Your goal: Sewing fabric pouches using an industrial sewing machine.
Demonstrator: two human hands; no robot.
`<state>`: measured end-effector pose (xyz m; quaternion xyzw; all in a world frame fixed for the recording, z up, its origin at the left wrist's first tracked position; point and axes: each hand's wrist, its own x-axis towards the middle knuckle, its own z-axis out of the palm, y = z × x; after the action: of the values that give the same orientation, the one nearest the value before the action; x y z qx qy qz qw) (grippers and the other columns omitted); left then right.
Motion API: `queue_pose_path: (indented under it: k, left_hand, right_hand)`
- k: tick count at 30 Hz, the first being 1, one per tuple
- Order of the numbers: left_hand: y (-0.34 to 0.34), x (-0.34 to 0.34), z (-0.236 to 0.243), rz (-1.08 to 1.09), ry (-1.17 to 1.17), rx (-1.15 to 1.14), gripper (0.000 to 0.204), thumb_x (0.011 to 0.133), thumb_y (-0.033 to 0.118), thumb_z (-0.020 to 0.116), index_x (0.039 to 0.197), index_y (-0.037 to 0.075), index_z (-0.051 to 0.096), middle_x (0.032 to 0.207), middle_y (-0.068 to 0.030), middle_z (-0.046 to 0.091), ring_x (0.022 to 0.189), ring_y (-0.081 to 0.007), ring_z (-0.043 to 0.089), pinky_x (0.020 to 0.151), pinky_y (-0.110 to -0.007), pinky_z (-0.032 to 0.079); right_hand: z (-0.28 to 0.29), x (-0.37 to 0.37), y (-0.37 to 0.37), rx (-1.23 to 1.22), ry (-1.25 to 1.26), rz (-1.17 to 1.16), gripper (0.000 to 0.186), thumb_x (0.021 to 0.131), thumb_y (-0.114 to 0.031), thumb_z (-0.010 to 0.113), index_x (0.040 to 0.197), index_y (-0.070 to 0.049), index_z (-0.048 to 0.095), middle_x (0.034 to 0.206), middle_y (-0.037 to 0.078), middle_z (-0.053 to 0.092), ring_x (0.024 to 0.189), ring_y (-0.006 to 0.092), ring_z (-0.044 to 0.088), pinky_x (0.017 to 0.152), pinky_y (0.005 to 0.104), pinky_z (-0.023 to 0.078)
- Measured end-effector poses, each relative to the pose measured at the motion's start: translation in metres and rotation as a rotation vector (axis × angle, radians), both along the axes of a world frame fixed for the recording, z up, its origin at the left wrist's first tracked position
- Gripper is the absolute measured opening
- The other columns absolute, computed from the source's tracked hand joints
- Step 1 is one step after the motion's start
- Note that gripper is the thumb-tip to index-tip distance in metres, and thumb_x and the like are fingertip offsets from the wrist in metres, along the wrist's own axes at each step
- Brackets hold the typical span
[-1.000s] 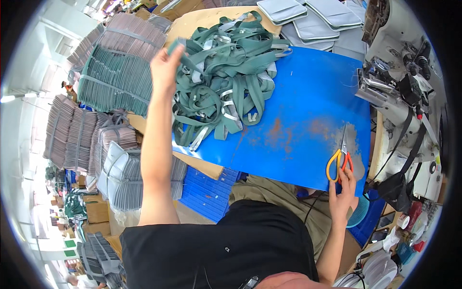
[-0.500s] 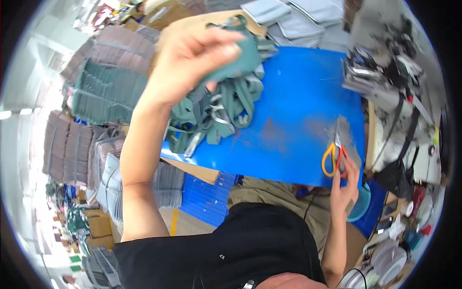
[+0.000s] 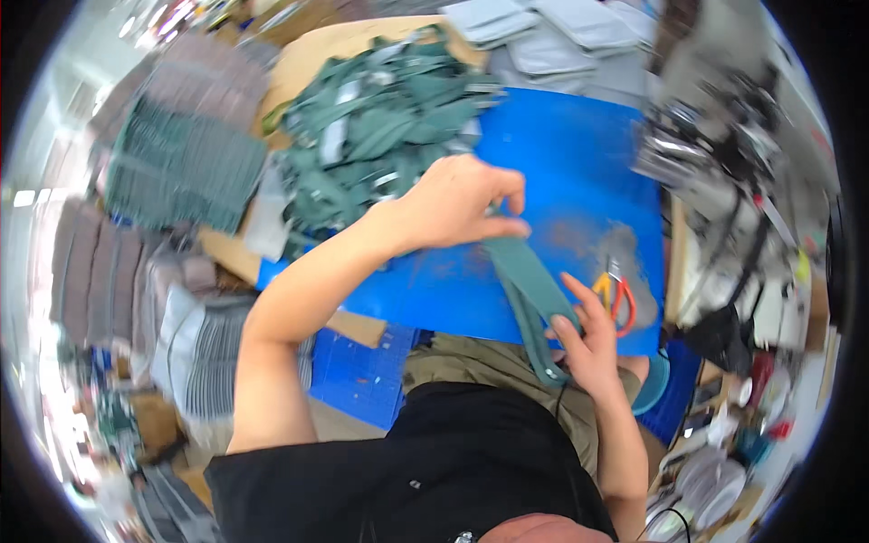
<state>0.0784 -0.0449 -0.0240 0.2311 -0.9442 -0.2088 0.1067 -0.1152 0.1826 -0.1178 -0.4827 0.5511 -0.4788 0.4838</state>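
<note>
My left hand (image 3: 471, 204) is closed in a pinch on one end of a green fabric strap (image 3: 529, 276). The strap hangs doubled over the front edge of the blue tabletop, its lower bend near my lap. Lower down, my right hand (image 3: 593, 348) has its thumb laid over the strap's side; its other fingers are partly hidden. Just beyond those fingers, scissors (image 3: 615, 290) with orange and red handles lie on the tabletop. A tangled heap of similar green straps (image 3: 389, 127), some with pale pieces on them, covers the far left, beyond my left forearm.
The blue tabletop (image 3: 561, 136) has dark smudges. Grey folded pieces (image 3: 570, 41) lie at its far edge, and a machine (image 3: 688, 136) stands to the right. Bundled stacks of green fabric (image 3: 181, 163) rise on the left. A blue-green tub (image 3: 654, 385) sits below the right edge.
My left hand came down from the heap toward the middle with one green strap. My right hand let go of the scissors, now lying on the table, and moved left to the strap.
</note>
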Motion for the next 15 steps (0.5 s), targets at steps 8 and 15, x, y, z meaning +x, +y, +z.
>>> queue_pose_path:
  k: [8,15]
  left_hand:
    - [-0.051,0.126,-0.087,0.556,0.599,-0.477,0.027,0.079,0.014,0.081,0.103,0.007,0.072,0.110,-0.0120,0.072,0.104,-0.0333,0.068,0.089,-0.042,0.054]
    - [-0.021,0.368,-0.189,1.375,0.208,-0.371,0.051,0.080,0.001,0.062,0.131,0.004,0.061,0.144,-0.0215,0.054,0.138,-0.0403,0.049,0.115,-0.047,0.040]
  right_hand:
    - [-0.006,0.006,-0.001,0.214,-0.362,-0.141,0.070,0.099,-0.005,0.061,0.162,-0.008,0.029,0.116,0.016,0.071,0.053,0.0075,0.058,0.046,0.0196,0.048]
    - [0.008,0.002,-0.014,0.346,-0.768,-0.127,0.087,0.082,0.006,0.052,0.163,-0.006,0.025,0.147,0.024,0.052,0.068,0.0164,0.071,0.048,0.0244,0.058]
